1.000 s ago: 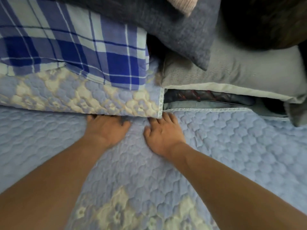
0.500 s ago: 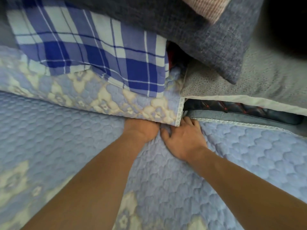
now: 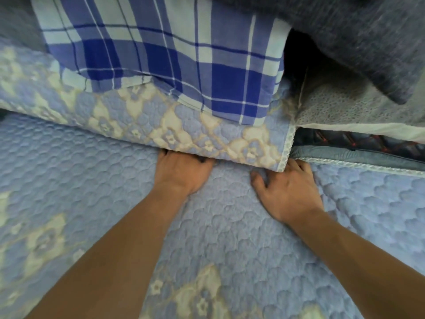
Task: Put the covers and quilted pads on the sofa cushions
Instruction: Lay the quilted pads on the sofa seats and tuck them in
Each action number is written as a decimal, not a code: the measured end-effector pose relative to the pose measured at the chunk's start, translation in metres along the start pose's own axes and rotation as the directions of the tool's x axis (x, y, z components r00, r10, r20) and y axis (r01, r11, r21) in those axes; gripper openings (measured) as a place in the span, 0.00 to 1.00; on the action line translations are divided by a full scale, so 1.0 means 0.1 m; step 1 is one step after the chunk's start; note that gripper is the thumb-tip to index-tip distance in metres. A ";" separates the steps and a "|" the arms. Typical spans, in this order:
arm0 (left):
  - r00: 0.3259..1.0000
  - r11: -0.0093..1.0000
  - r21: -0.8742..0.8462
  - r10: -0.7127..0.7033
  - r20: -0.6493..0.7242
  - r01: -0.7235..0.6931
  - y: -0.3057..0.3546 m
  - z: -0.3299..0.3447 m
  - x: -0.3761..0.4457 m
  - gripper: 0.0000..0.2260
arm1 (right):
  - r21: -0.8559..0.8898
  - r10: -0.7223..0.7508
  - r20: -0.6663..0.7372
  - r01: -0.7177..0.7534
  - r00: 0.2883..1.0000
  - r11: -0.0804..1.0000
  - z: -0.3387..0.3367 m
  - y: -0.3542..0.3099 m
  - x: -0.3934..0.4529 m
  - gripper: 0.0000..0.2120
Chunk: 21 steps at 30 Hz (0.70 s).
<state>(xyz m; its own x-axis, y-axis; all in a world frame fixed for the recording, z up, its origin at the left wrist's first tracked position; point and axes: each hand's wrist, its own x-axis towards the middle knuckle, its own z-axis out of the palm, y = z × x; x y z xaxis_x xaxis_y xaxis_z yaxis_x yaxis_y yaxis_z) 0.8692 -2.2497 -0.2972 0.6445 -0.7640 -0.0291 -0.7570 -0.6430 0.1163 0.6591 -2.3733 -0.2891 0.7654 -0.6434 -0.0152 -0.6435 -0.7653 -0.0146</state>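
Top, left to centre: we see 1 plaid cloth (image 3: pixel 174 54), checked in dark blue, pale blue and white, draped in loose folds with its lower edge hanging unevenly. Top right: 1 dark grey pillow (image 3: pixel 368 38) of coarse weave, 1 corner pointing down and right. Between the 2 we note a shadowed gap. Right, mid-height: a narrow strip of dark upholstery (image 3: pixel 358 140) with red diamond stitching.

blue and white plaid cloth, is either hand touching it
No: the blue and white plaid cloth lies above, while the left hand and right hand press the blue quilted pad.
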 end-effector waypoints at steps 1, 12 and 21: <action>1.000 1.000 -0.015 0.012 0.026 -0.012 0.00 -0.01 0.05 0.35 | -0.002 -0.004 0.005 0.004 1.000 1.000 0.00 0.00 0.01 0.24; 0.997 0.997 -0.052 -0.056 0.045 0.059 0.03 0.00 0.14 0.33 | -0.078 -0.012 0.023 0.014 1.000 0.997 -0.01 -0.03 0.07 0.23; 0.917 0.975 -0.058 0.220 0.332 -0.213 1.59 -0.17 -1.50 0.35 | 0.164 -0.164 0.197 0.132 0.967 0.978 -0.37 0.60 -0.65 0.29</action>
<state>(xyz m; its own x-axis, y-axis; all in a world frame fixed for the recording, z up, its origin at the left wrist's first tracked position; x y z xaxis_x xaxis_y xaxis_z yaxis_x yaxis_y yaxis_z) 0.6544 -2.2360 -0.2572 0.3885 -0.8600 -0.3308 -0.8695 -0.4610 0.1772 0.5704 -2.3783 -0.2521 0.8448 -0.4924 -0.2096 -0.5284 -0.8296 -0.1807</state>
